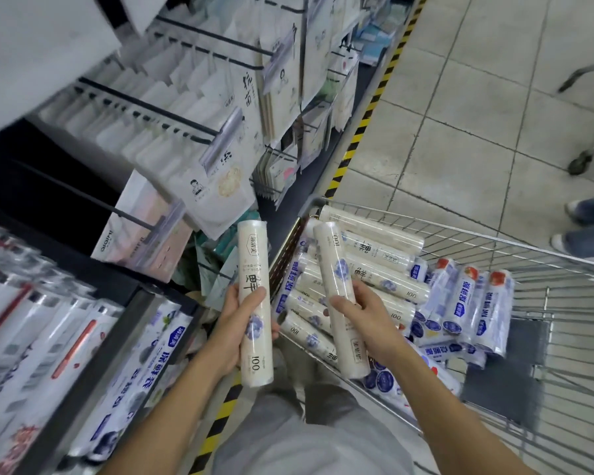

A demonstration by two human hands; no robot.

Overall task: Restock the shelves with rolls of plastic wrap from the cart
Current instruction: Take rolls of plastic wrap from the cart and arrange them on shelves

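**Two held, the rest heaped**

Left hand (236, 325) grips one cream roll (254, 269) upright, between shelf (124, 341) and cart (494, 235); "100" is printed near its lower end, under a blue flower. Right hand (365, 318) grips a second roll (333, 269), tilted over the cart. About seven loose cream rolls (386, 277) lie heaped inside, several marked "100", beside blue-labelled rolls (466, 303) too overlapped to count.

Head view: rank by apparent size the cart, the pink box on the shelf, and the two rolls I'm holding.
1. cart, largest by far.
2. pink box, wider than either roll.
3. left-hand roll and right-hand roll: these look alike in length and thickness, so I won't rank them.
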